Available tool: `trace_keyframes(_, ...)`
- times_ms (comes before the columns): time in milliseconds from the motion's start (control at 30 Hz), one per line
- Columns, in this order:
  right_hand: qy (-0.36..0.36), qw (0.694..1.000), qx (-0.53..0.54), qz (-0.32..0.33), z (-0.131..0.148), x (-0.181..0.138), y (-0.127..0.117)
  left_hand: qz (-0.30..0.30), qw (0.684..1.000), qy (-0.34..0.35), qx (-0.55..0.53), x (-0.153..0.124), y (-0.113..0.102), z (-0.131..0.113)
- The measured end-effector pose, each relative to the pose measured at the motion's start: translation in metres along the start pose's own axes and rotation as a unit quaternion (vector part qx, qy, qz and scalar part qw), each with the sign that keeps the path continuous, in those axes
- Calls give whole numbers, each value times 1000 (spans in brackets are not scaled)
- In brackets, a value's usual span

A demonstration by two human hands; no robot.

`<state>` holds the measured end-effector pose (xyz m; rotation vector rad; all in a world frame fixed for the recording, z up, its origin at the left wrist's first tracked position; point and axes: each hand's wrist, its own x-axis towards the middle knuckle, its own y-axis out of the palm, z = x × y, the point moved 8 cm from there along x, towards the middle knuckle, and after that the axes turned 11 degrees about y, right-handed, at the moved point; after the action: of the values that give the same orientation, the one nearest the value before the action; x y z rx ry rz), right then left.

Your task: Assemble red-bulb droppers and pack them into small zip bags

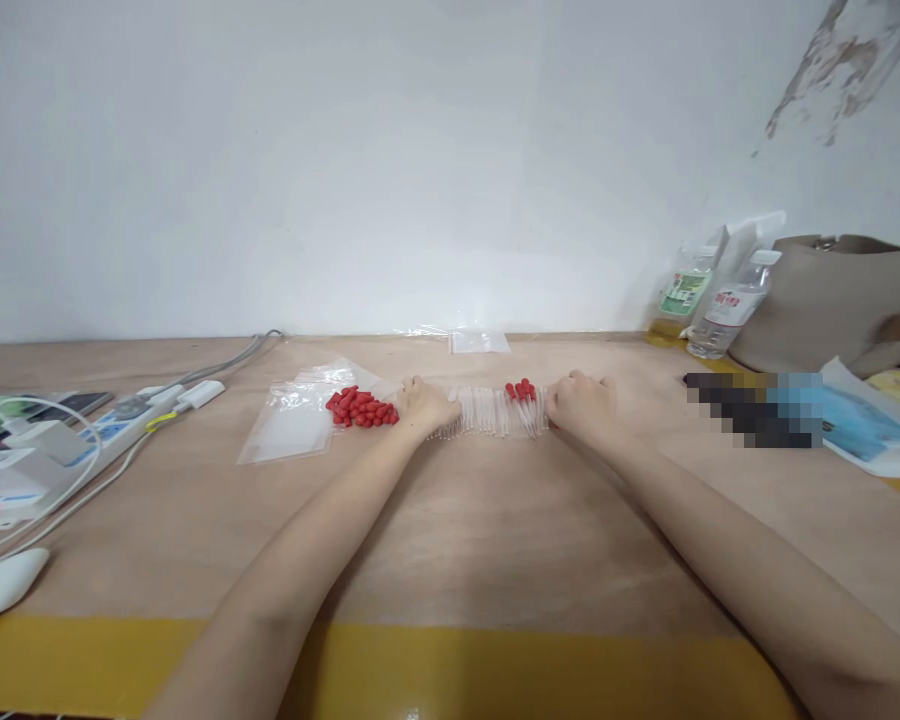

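Note:
Between my hands lies a row of thin clear dropper tubes (484, 412), side by side on the table. Several droppers with red bulbs (523, 392) rest on the right part of this row. My left hand (422, 406) is at the row's left end, fingers curled, its thumb against the tubes. At the right end my right hand (583, 402) is closed, knuckles up. What either hand grips is hidden by its fingers. A pile of loose red rubber bulbs (361, 408) sits just left of my left hand, partly on clear plastic bags (285, 425).
Another clear bag (480, 342) lies by the wall. To the left are a power strip (112, 425) with chargers and cables, and a phone (82, 403). Two bottles (731, 305), a grey bag (832, 310) and a blue packet (862, 415) are at right.

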<state>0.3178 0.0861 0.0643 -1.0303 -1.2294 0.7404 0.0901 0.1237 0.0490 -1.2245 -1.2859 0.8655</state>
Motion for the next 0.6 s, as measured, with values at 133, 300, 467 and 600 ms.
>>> trace_keyframes(133,32,996,69,-40,-6,3,-15,-3,999,1,-47,1,-4,3)
trace_keyframes(300,-29,938,346,-13,12,-9,-20,-62,988,102,-97,-14,-23,-2)
trace_keyframes(467,-187,868,461,-17,52,-51,-22,-139,923,323,-154,-57,-35,-13)
trace_keyframes(600,-254,858,446,-19,68,-76,-17,-179,895,386,-136,-82,-26,-9)
